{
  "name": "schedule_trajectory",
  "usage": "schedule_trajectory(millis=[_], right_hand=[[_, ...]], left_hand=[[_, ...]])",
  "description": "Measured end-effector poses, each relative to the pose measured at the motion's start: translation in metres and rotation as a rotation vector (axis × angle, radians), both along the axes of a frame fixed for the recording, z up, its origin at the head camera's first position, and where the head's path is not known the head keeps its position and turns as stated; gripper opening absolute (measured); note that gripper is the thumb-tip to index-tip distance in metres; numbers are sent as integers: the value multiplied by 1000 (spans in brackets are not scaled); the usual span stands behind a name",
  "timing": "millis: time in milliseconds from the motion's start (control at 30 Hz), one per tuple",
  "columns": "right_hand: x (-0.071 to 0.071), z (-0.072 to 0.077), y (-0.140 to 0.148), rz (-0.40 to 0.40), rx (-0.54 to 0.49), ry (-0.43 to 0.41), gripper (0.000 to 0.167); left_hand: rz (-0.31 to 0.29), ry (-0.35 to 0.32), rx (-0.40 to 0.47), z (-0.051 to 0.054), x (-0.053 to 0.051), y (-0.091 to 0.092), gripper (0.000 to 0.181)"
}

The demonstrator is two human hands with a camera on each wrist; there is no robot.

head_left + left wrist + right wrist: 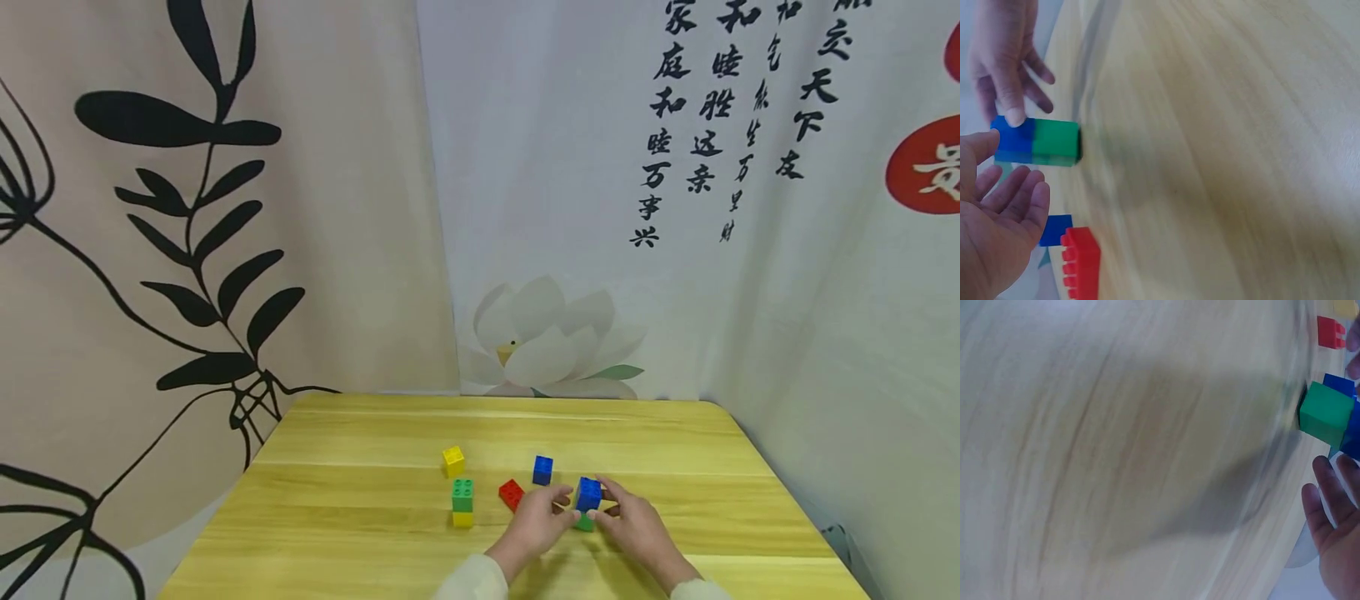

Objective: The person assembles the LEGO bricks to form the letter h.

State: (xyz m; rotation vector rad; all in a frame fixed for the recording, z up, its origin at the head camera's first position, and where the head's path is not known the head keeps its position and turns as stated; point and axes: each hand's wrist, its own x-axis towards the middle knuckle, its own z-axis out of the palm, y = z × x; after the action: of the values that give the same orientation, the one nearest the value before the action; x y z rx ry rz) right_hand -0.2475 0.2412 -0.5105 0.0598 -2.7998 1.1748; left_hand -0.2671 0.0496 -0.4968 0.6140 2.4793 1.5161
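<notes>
A blue block sits on top of a green block, between the two hands. My left hand is at the left side of this pair, its thumb tip at the blue block in the left wrist view and its other fingers spread below. From the other side, my right hand touches the blue block with its thumb, its other fingers apart. The green block is joined to the blue one. In the right wrist view the green block shows beyond my right hand's spread fingers.
Left of the hands lies a red block, with another blue block behind. Farther left, a green block stands on a yellow one, and a single yellow block sits behind them. All are on the wooden table.
</notes>
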Motion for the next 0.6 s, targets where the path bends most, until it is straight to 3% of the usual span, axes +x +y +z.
schedule_trajectory(millis=[167, 367, 600], right_hand=[[1, 0, 2, -31, -25, -8, 58], [0, 1, 1, -1, -33, 29, 46], [0, 0, 2, 3, 9, 8, 55]], left_hand=[[1, -2, 12, 7, -4, -5, 39], [5, 12, -4, 16, -7, -11, 37], [19, 56, 25, 34, -13, -24, 38]])
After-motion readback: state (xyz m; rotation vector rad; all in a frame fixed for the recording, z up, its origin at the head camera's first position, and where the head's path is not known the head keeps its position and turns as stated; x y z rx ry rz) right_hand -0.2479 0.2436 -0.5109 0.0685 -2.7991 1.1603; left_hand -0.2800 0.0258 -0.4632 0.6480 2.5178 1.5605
